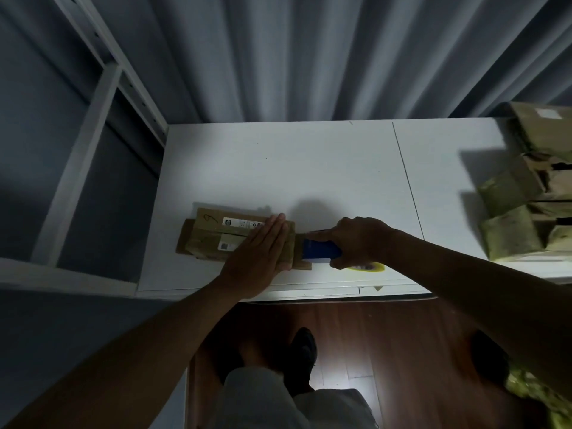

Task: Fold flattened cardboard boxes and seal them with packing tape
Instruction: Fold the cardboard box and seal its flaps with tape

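Small brown cardboard box (pixel 223 239) with white printed labels, lying flat on the white tabletop (pixel 309 168) near its front edge, left of centre. Brown flap ends sticking out at its left and right sides. Left hand (pixel 260 252) laid flat on the right half of the box top, fingers straight and together, pressing down, gripping nothing. Right hand (pixel 356 239) just right of the box, fingers curled tight around a blue-bodied packing tape dispenser (pixel 320 250), forefinger stretched along its top toward the box. Strip of brown tape (pixel 299 247) spanning the short gap between dispenser and box end. Yellow roll edge (pixel 370 267) showing beneath the right hand, against the tabletop. Further right, at the table's far end, a heap of brown and greenish-yellow cardboard boxes (pixel 523 193), well apart from the hands. White metal shelf frame (pixel 93 125) left of the table, grey pleated curtain (pixel 309 57) behind it. Below, reddish wood floor (pixel 387 335), dark shoe (pixel 303 351) and pale trouser legs (pixel 263 397).
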